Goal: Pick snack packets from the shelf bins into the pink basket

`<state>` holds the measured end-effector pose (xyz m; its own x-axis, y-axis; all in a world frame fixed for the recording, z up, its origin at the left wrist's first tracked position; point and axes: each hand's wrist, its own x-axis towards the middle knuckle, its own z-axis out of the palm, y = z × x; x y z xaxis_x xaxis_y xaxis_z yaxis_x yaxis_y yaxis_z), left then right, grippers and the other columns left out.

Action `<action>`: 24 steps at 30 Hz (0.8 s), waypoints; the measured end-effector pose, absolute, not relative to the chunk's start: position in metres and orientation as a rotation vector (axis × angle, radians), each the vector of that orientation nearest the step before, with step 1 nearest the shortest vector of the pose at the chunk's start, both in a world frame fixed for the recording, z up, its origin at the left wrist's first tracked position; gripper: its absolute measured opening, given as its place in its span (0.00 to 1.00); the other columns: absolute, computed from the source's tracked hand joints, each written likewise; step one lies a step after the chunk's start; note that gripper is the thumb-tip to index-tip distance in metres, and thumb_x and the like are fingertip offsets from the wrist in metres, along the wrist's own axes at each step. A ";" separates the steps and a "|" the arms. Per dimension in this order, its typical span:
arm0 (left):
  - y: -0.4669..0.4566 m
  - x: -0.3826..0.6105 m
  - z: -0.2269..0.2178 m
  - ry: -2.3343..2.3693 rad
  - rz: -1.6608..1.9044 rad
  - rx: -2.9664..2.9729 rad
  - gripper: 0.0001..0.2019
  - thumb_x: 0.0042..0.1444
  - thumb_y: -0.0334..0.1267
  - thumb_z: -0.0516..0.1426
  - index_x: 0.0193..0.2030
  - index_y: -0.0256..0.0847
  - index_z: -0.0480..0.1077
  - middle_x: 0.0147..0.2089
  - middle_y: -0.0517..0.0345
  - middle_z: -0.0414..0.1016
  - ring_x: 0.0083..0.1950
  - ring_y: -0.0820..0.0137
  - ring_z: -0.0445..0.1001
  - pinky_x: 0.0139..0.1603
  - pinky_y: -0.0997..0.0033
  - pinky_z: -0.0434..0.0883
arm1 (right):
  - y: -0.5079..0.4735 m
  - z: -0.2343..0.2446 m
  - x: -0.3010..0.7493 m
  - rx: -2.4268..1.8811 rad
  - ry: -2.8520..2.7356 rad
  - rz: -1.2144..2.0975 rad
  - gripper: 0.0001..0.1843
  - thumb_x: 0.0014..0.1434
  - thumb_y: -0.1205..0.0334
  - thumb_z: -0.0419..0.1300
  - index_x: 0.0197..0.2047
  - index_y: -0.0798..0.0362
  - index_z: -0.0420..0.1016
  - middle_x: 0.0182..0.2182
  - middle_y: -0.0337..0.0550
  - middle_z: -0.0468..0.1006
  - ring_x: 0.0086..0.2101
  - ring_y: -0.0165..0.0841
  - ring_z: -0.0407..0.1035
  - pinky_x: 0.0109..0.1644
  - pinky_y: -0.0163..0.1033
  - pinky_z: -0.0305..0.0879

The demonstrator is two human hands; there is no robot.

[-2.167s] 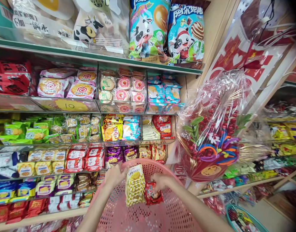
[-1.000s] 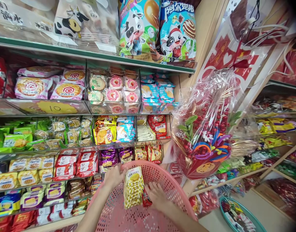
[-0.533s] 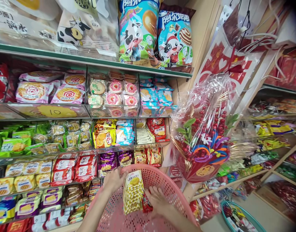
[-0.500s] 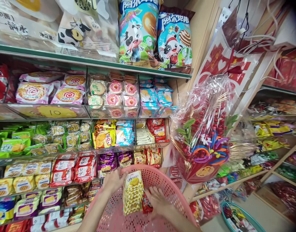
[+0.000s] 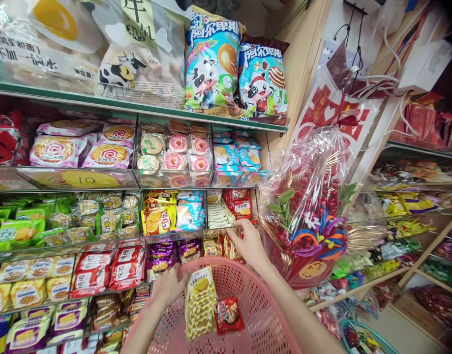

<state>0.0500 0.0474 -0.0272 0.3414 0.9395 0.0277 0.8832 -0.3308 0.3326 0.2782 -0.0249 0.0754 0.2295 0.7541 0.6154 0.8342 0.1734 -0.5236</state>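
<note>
Right hand [image 5: 250,241] outstretched, fingers spread

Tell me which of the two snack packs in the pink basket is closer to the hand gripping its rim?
The yellow checkered pack: it lies right beside the left hand on the pink basket's rim, while the small red pack lies on its far side.

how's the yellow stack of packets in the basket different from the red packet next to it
The yellow stack is tall, several packets deep, and the left hand holds it; the red packet is single, smaller, and lies untouched. Both sit in the pink basket.
</note>
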 end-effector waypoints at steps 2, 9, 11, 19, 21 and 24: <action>0.048 0.047 -0.027 1.644 0.338 2.337 0.23 0.56 0.52 0.41 0.46 0.37 0.65 0.43 0.38 0.77 0.45 0.48 0.74 0.40 0.54 0.68 | -0.007 0.077 0.282 -1.601 -1.444 -0.204 0.09 0.56 0.59 0.51 0.39 0.52 0.64 0.39 0.46 0.70 0.42 0.37 0.65 0.46 0.41 0.61; 0.049 0.032 -0.031 1.701 0.333 2.296 0.25 0.56 0.54 0.40 0.46 0.38 0.65 0.41 0.39 0.77 0.44 0.47 0.74 0.39 0.54 0.68 | 0.027 0.069 0.306 -1.685 -1.302 -0.355 0.16 0.56 0.63 0.50 0.48 0.56 0.60 0.44 0.51 0.66 0.46 0.39 0.61 0.50 0.42 0.57; 0.048 0.032 -0.030 1.702 0.331 2.300 0.25 0.56 0.54 0.40 0.46 0.38 0.65 0.41 0.39 0.77 0.44 0.47 0.75 0.39 0.54 0.68 | 0.036 0.072 0.308 -1.704 -1.277 -0.384 0.19 0.55 0.63 0.51 0.51 0.56 0.58 0.46 0.52 0.65 0.47 0.40 0.60 0.51 0.42 0.56; 0.050 0.034 -0.031 1.693 0.332 2.279 0.26 0.55 0.55 0.40 0.46 0.38 0.65 0.42 0.39 0.77 0.45 0.47 0.74 0.39 0.54 0.68 | 0.082 0.100 0.296 -1.860 -0.967 -0.441 0.33 0.50 0.49 0.57 0.54 0.59 0.54 0.51 0.61 0.60 0.50 0.51 0.55 0.51 0.50 0.52; 0.050 0.033 -0.032 1.702 0.337 2.267 0.26 0.55 0.56 0.40 0.46 0.39 0.66 0.41 0.40 0.77 0.44 0.47 0.75 0.39 0.54 0.68 | 0.092 0.103 0.295 -1.905 -0.855 -0.433 0.35 0.49 0.47 0.58 0.54 0.59 0.54 0.51 0.63 0.60 0.50 0.53 0.54 0.51 0.53 0.51; 0.050 0.029 -0.034 1.720 0.340 2.255 0.27 0.55 0.56 0.40 0.46 0.39 0.65 0.42 0.40 0.77 0.45 0.48 0.74 0.40 0.54 0.68 | 0.103 0.104 0.295 -1.948 -0.743 -0.424 0.36 0.47 0.46 0.59 0.53 0.59 0.54 0.50 0.63 0.61 0.50 0.53 0.54 0.50 0.54 0.50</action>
